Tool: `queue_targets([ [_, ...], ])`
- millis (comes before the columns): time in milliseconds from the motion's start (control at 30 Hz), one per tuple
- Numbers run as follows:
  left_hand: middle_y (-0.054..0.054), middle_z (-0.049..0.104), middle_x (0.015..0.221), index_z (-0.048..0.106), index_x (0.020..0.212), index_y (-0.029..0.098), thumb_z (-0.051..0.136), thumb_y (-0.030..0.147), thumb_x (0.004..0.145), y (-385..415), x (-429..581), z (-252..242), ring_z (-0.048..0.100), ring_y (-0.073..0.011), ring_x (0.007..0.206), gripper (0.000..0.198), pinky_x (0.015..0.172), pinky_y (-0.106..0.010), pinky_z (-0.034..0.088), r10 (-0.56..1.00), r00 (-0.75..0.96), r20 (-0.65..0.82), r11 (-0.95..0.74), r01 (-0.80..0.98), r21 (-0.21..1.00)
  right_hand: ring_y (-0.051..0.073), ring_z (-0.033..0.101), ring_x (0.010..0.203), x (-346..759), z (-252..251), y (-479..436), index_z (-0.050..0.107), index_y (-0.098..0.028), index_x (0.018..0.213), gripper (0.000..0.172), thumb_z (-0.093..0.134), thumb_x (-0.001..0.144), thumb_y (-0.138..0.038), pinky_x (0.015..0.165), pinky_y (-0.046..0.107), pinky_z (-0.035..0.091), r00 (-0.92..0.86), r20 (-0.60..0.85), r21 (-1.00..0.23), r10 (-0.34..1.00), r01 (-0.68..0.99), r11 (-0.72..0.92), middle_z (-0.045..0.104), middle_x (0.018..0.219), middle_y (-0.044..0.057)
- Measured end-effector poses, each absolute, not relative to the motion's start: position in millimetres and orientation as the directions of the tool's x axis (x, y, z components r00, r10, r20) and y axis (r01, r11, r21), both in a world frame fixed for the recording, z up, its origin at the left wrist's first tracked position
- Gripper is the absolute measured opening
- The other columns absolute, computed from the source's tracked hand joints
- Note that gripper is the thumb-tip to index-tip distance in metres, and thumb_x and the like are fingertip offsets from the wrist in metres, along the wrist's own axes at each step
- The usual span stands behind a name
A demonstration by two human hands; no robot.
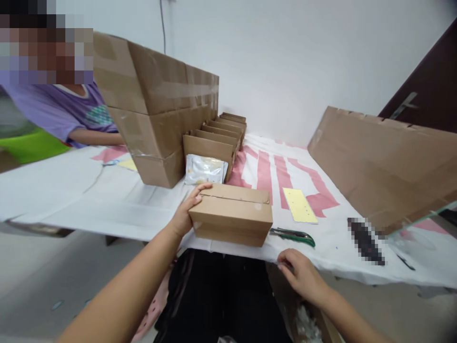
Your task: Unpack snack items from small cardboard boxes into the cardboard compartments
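We are looking at a small, oblong box [230,216] of plain brown cardboard, sitting flat and upright near the front edge of a white-covered table [143,214]. Its top flaps are lying closed, meeting in a narrow, dark seam that is running lengthwise and looking slightly ragged towards the right end. We are facing one of its long sides, which is showing smooth, unprinted board.
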State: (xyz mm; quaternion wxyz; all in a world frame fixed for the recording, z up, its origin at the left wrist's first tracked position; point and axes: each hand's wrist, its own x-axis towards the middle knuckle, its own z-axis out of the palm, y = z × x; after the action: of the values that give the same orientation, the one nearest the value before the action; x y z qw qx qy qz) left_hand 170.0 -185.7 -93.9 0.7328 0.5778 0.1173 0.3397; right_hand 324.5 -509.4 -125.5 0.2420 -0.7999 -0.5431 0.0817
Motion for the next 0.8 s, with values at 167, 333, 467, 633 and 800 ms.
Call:
queue_targets([
  [167, -0.005, 0.057, 0.115, 0.055, 0.115, 0.019, 0.053, 0.041, 0.070, -186.0, 171.0, -94.6, 0.050, -0.0311, 0.108, 0.050, 0.088, -0.037, 0.040, 0.638, 0.738, 0.219, 0.091, -0.355, 0.931, 0.014, 0.057, 0.074, 334.1, -134.2, -507.0, 0.055, -0.018, 0.092, 0.014, 0.045, 0.084, -0.014, 0.070, 0.030, 0.049, 0.468, 0.205, -0.558, 0.859, 0.777, -0.290, 0.056, 0.101, 0.008],
  [333, -0.004, 0.058, 0.114, 0.056, 0.113, 0.020, 0.054, 0.041, 0.069, -186.7, 170.4, -93.9, 0.049, -0.0302, 0.109, 0.049, 0.088, -0.035, 0.039, 0.646, 0.731, 0.221, 0.082, -0.354, 0.932, 0.023, 0.053, 0.106, 337.3, -141.6, -498.8, 0.054, -0.019, 0.117, 0.043, 0.047, 0.078, -0.005, 0.093, 0.042, 0.045, 0.362, 0.275, -0.433, 0.891, 0.874, -0.222, 0.060, 0.113, 0.010],
  [467, -0.003, 0.057, 0.116, 0.057, 0.112, 0.021, 0.054, 0.042, 0.068, -187.2, 170.2, -92.6, 0.048, -0.0303, 0.110, 0.048, 0.087, -0.034, 0.039, 0.654, 0.725, 0.216, 0.070, -0.342, 0.937, 0.022, 0.052, 0.099, 323.6, -139.4, -502.8, 0.060, -0.019, 0.106, 0.034, 0.045, 0.080, -0.004, 0.087, 0.040, 0.047, 0.277, 0.267, -0.369, 0.923, 0.914, -0.168, 0.061, 0.105, 0.009],
  [633, -0.003, 0.052, 0.125, 0.057, 0.112, 0.021, 0.054, 0.041, 0.069, -187.9, 171.8, -90.3, 0.043, -0.0302, 0.116, 0.047, 0.091, -0.033, 0.036, 0.672, 0.715, 0.193, 0.078, -0.328, 0.941, 0.017, 0.056, 0.086, 309.0, -152.6, -532.2, 0.060, -0.020, 0.090, 0.021, 0.046, 0.081, -0.007, 0.077, 0.029, 0.049, 0.283, 0.188, -0.509, 0.941, 0.847, -0.153, 0.060, 0.092, 0.005],
  [800, -0.002, 0.052, 0.125, 0.056, 0.111, 0.021, 0.054, 0.040, 0.068, -188.4, 172.4, -89.8, 0.043, -0.0301, 0.115, 0.047, 0.091, -0.032, 0.035, 0.674, 0.717, 0.178, 0.087, -0.317, 0.944, 0.017, 0.060, 0.081, 332.0, -171.4, -577.9, 0.062, -0.019, 0.093, 0.017, 0.046, 0.085, -0.017, 0.074, 0.030, 0.050, 0.575, 0.325, -0.558, 0.751, 0.757, -0.338, 0.064, 0.088, 0.006],
])
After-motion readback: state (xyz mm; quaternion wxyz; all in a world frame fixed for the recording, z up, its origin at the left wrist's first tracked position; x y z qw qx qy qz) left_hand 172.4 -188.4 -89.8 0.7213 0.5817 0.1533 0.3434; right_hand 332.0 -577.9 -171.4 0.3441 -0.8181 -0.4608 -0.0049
